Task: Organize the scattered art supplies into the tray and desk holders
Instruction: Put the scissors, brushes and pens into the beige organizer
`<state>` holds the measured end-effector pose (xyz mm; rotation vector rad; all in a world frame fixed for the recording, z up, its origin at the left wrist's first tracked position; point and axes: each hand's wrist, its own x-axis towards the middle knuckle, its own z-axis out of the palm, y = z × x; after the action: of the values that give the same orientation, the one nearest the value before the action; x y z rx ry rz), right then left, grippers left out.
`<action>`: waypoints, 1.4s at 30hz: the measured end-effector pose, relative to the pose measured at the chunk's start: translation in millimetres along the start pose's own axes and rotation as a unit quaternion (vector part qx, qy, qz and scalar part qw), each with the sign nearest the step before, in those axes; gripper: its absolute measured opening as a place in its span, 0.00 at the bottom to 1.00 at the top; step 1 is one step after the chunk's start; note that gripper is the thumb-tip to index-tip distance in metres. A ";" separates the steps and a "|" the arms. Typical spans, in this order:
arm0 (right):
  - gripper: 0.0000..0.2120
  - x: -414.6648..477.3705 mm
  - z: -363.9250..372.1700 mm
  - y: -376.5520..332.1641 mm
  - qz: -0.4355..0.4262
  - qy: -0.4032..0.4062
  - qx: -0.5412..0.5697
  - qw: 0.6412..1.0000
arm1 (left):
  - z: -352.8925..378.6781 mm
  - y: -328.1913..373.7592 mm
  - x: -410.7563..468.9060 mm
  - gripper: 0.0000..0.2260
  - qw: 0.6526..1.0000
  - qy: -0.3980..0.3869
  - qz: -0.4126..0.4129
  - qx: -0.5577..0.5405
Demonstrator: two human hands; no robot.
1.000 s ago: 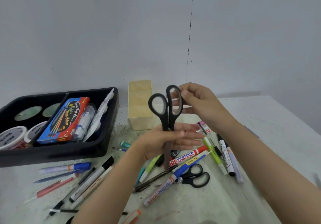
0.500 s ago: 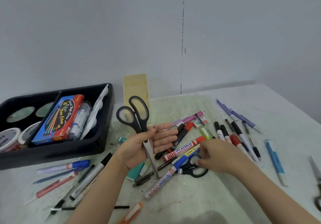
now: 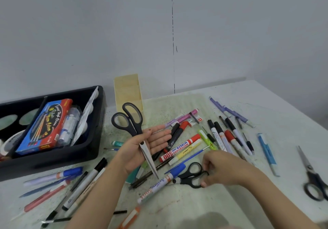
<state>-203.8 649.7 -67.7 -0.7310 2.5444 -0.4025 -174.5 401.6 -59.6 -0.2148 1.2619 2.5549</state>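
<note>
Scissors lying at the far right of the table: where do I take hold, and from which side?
On the far-right scissors, grip the black handle loops, coming from the near side: the loops lie nearest you, and the blades point away toward the wall.

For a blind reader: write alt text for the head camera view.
A person's left hand holds grey-handled scissors, handles up, above a table while the right hand pinches the handle of small black scissors lying among scattered markers. A black tray with a red-and-blue box sits at left, a yellow holder behind the hands, a third pair of scissors far right.
</note>
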 end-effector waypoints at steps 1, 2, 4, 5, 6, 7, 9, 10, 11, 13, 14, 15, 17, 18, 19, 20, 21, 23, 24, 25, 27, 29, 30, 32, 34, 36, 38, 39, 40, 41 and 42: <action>0.15 -0.1 0.0 1.3 0.002 -0.004 0.012 1.000 | 0.0 -0.2 1.4 0.17 1.000 -0.002 -0.001 -0.003; 0.14 -0.2 -0.1 2.7 0.003 -0.005 0.027 1.000 | -0.1 -0.7 2.7 0.17 1.000 -0.003 -0.002 -0.004; 0.12 -0.3 -1.8 4.9 0.001 0.009 0.071 0.997 | -1.0 -1.9 5.8 0.18 1.000 -0.004 -0.002 -0.003; 0.10 -0.8 -3.4 5.7 -0.003 0.025 0.112 0.993 | -0.9 -2.5 7.2 0.18 1.000 -0.004 -0.002 0.000; 0.07 -1.7 -5.4 6.4 -0.005 0.042 0.165 0.985 | -0.6 -3.0 8.4 0.18 1.000 -0.005 -0.003 0.005; 0.05 -3.3 -8.2 6.7 -0.009 0.058 0.218 0.974 | -0.3 -3.6 10.2 0.17 1.000 -0.009 -0.005 0.007; 0.03 -6.5 -16.3 8.7 -0.026 0.096 0.287 0.953 | 1.1 -4.1 14.6 0.17 1.000 -0.020 -0.014 0.011; 0.03 -8.5 -21.4 9.4 -0.039 0.113 0.310 0.943 | 2.1 -4.2 16.7 0.17 0.999 -0.022 -0.018 0.020; 0.03 -10.2 -27.5 9.4 -0.052 0.126 0.329 0.934 | 3.2 -4.4 19.3 0.17 0.999 -0.026 -0.024 0.033; 0.02 -11.9 -40.0 8.0 -0.075 0.147 0.350 0.922 | 8.3 -5.2 23.4 0.17 0.996 -0.040 -0.039 0.064; 0.02 -12.7 -46.4 6.2 -0.084 0.156 0.352 0.919 | 12.0 -6.1 24.9 0.17 0.994 -0.049 -0.049 0.080; 0.01 -13.4 -52.4 4.0 -0.091 0.165 0.349 0.918 | 15.9 -8.0 26.8 0.17 0.992 -0.055 -0.059 0.095; 0.02 -13.8 -64.5 -1.8 -0.103 0.186 0.339 0.916 | 25.4 -13.6 31.0 0.18 0.988 -0.059 -0.078 0.122; 0.02 -14.0 -70.3 -4.7 -0.106 0.196 0.332 0.916 | 28.4 -17.2 33.7 0.20 0.985 -0.057 -0.084 0.138; 0.02 -14.1 -75.9 -7.7 -0.108 0.205 0.324 0.917 | 31.9 -21.0 36.0 0.23 0.983 -0.067 -0.089 0.146; 0.02 -13.9 -81.2 -10.4 -0.107 0.213 0.312 0.920 | 34.4 -24.6 38.3 0.29 0.980 -0.095 -0.096 0.146; 0.02 -13.4 -85.7 -12.6 -0.105 0.222 0.300 0.922 | 37.1 -28.1 41.2 0.35 0.974 -0.140 -0.106 0.143; 0.01 -10.6 -91.5 -14.7 -0.097 0.249 0.283 0.921 | 46.9 -33.1 41.6 0.40 0.953 -0.231 -0.124 0.154; 0.01 -9.4 -93.1 -15.0 -0.091 0.262 0.281 0.919 | 51.9 -35.8 41.7 0.38 0.941 -0.267 -0.127 0.168; 0.01 -8.3 -93.9 -14.7 -0.085 0.272 0.281 0.916 | 56.1 -38.6 42.0 0.35 0.931 -0.292 -0.132 0.177; 0.02 -7.1 -92.6 -12.9 -0.072 0.281 0.283 0.914 | 64.8 -44.2 43.0 0.29 0.920 -0.311 -0.156 0.178; 0.02 -9.0 -88.1 -9.9 -0.062 0.291 0.287 0.911 | 73.6 -50.0 43.7 0.22 0.915 -0.315 -0.186 0.171; 0.02 -11.2 -85.5 -7.9 -0.055 0.304 0.285 0.907 | 77.4 -52.3 43.6 0.18 0.918 -0.300 -0.196 0.170; 0.02 -18.0 -81.1 -1.9 -0.040 0.349 0.260 0.899 | 82.8 -56.5 44.4 0.15 0.926 -0.268 -0.205 0.169; 0.04 -29.8 -78.8 10.7 -0.008 0.391 0.221 0.893 | 86.7 -58.3 45.2 0.16 0.931 -0.248 -0.209 0.169; 0.04 -43.3 -74.5 29.3 0.051 0.398 0.169 0.900 | 86.5 -58.5 46.6 0.18 0.938 -0.225 -0.197 0.175; 0.04 -61.1 -64.3 55.1 0.152 0.379 0.100 0.907 | 88.1 -58.8 49.4 0.19 0.943 -0.217 -0.188 0.170; 0.06 -70.6 -57.9 67.6 0.216 0.359 0.067 0.906 | 89.1 -58.8 50.8 0.19 0.944 -0.215 -0.189 0.164; 0.09 -80.4 -50.8 78.3 0.281 0.332 0.037 0.900 | 89.4 -59.5 53.0 0.18 0.945 -0.214 -0.192 0.158; 0.13 -89.8 -43.2 88.3 0.344 0.298 0.009 0.890 | 90.5 -59.8 54.6 0.18 0.945 -0.213 -0.194 0.152; 0.17 -98.9 -35.4 96.3 0.400 0.260 -0.014 0.878 | 91.2 -60.3 56.4 0.18 0.947 -0.207 -0.196 0.149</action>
<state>-188.0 788.7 -40.9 0.5345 3.0499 -0.2885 -209.7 519.5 -64.0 0.1220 1.2642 1.9171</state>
